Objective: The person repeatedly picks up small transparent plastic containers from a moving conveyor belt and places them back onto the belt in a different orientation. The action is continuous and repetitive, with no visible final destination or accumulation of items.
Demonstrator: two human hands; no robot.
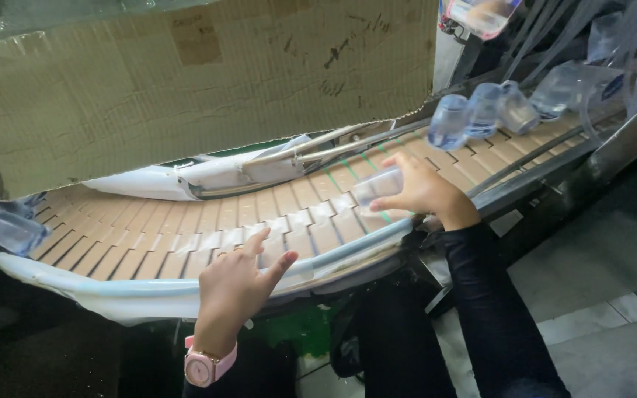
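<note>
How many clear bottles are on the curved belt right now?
About 6: one bottle in the right hand, three clustered upstream, two at the belt's left end. More upstream are blurred. The left hand hovers empty.

Right hand (423,190) gripping clear bottle (377,186)

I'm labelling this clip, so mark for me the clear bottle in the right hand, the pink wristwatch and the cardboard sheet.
clear bottle (375,186), head view, on its side wall left of the fingers.
pink wristwatch (200,368), head view, on its round face.
cardboard sheet (186,81), head view, on its flat middle.
</note>
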